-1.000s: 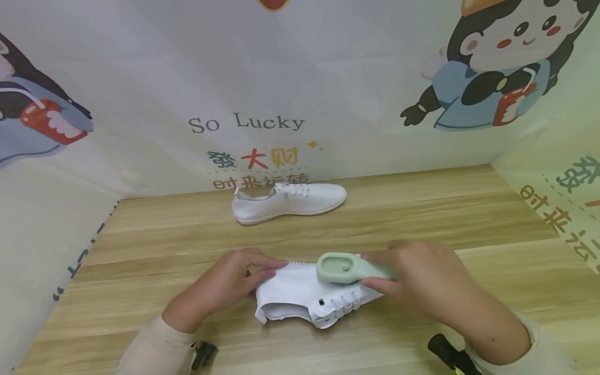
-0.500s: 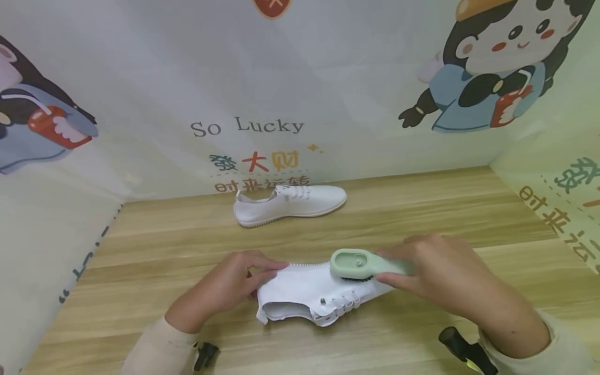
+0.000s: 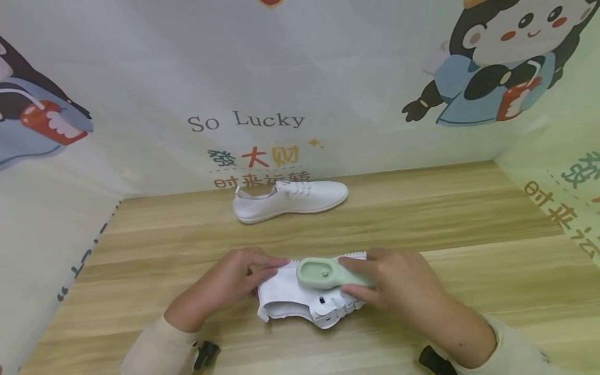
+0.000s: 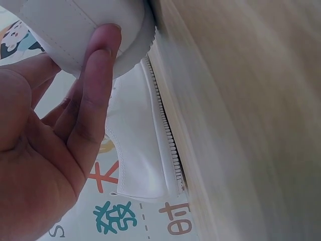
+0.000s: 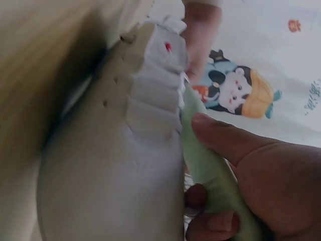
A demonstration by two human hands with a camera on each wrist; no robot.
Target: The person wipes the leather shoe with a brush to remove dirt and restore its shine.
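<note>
Head view: green brush point(image 3: 323, 273), bristles hidden.
Right fingers point(image 3: 360, 265): gripping its handle.
Near shoe point(image 3: 285, 289): toe hidden behind those fingers.
Left fingers point(image 3: 267, 260): pinching its heel.

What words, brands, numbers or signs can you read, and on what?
"So Lucky": back wall.
"發大财": back wall.
"时来运转": back wall, partly behind far shoe.
"發": right wall.
"时来运": right wall, cut off.
Left wall: too slanted to read.
Right wrist view: red sign, lettering too small or blurred.
Brush, near shoe: none seen.
</note>
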